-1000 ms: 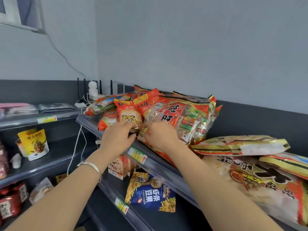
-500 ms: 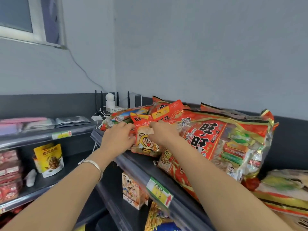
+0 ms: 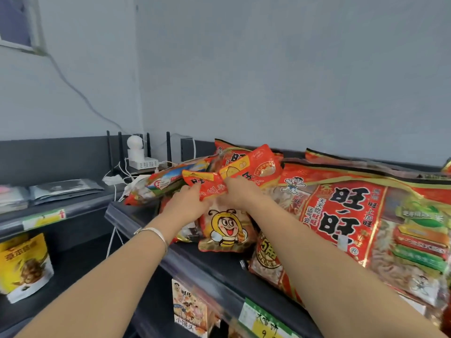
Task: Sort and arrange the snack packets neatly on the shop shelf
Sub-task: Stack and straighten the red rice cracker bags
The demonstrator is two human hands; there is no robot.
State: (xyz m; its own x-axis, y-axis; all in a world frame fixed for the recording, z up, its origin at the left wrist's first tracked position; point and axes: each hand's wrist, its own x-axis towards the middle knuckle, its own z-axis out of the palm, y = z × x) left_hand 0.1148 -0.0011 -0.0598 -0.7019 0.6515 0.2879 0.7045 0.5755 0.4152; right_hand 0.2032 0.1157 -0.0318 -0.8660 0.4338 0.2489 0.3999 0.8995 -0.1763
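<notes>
Looking down from the head camera, we pinch the bee-printed snack packet (image 3: 225,228) by its top edge, left hand (image 3: 186,203) and right hand (image 3: 240,193) both closed on it, upright at the front of the dark shelf (image 3: 210,269), touching the large red bag (image 3: 353,228)

Light: I see soft, even daylight; bright pale wall (image 3: 268,69).
Shadows: faint, under the shelf (image 3: 195,262).
Glare: mild sheen on the large red packet (image 3: 341,215).
Blur: my forearms and frame edges look soft.
Distortion: wide-angle bending at edges.
</notes>
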